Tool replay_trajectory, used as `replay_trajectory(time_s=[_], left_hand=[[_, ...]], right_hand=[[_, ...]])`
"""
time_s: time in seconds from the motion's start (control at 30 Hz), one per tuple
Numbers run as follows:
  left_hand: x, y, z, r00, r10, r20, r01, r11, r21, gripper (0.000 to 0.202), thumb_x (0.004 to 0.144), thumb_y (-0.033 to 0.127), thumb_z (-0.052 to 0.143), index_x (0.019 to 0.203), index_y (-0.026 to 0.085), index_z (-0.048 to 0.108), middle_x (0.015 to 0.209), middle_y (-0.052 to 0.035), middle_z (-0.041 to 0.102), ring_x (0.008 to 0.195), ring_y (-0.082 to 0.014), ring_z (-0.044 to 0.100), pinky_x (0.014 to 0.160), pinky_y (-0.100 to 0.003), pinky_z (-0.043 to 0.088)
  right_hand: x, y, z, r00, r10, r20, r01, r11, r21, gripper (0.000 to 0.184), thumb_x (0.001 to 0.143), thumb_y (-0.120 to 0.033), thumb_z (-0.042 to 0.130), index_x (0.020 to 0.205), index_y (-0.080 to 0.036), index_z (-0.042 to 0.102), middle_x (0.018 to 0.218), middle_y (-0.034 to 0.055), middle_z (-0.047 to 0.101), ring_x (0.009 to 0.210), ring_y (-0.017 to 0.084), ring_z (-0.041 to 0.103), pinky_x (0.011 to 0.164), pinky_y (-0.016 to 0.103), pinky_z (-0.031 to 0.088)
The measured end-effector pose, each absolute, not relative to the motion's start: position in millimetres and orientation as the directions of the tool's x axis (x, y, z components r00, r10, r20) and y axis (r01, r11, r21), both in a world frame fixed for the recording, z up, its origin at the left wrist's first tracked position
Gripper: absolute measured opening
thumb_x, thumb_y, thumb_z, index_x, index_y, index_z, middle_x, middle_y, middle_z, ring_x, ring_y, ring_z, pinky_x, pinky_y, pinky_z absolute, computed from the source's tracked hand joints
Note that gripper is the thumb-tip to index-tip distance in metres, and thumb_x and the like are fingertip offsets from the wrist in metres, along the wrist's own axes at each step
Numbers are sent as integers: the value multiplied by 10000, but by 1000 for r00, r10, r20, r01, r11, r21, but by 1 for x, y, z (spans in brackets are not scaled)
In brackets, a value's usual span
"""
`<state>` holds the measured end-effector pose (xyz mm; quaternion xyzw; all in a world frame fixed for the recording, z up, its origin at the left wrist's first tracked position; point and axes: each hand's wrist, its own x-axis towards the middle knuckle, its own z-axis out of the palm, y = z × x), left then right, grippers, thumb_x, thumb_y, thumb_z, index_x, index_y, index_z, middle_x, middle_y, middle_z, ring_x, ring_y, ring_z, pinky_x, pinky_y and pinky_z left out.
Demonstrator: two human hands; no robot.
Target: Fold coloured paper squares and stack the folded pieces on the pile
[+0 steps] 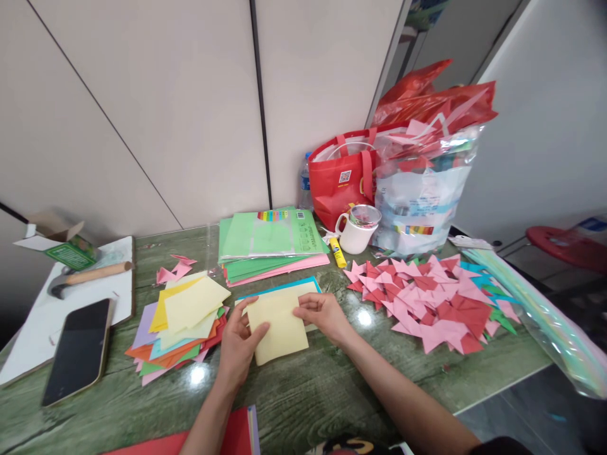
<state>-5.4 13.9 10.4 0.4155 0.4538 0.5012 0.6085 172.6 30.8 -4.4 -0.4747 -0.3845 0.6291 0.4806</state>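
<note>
A pale yellow sheet of paper (281,332), roughly square, is held between my two hands near the middle of the table. My left hand (241,338) grips its left side, thumb on the front. At the upper right edge my right hand (324,314) pinches it with thumb and fingers. Behind it lie another cream sheet and a blue sheet (312,282), partly covered. To the left of my left hand is a loose pile of coloured paper squares (190,316), pale yellow ones on top. Many folded pink and red paper shapes (422,297) are heaped to the right.
Green paper packs (270,235) lie at the back, near a white mug (359,234), a glue stick (337,253), a red bag (339,180) and a full plastic bag (422,196). A phone (78,351) and a hammer (95,275) are left; wrapped strips (535,309) right.
</note>
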Motion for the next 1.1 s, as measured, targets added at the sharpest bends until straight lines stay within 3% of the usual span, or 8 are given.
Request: replay_trajectory(time_s=[1.1], left_hand=[[-4,13,13,75,988,-137,-201,150,968,592,628,209,670,1154,234,400,896,-50,648,756,-196,626,611,-278,506]], right_hand=[[174,32,-3,-77,966,-248,-273,-259,-927,340,445,-353,765,664,-145,609,591,0,654,529,142,601,513,256,477]])
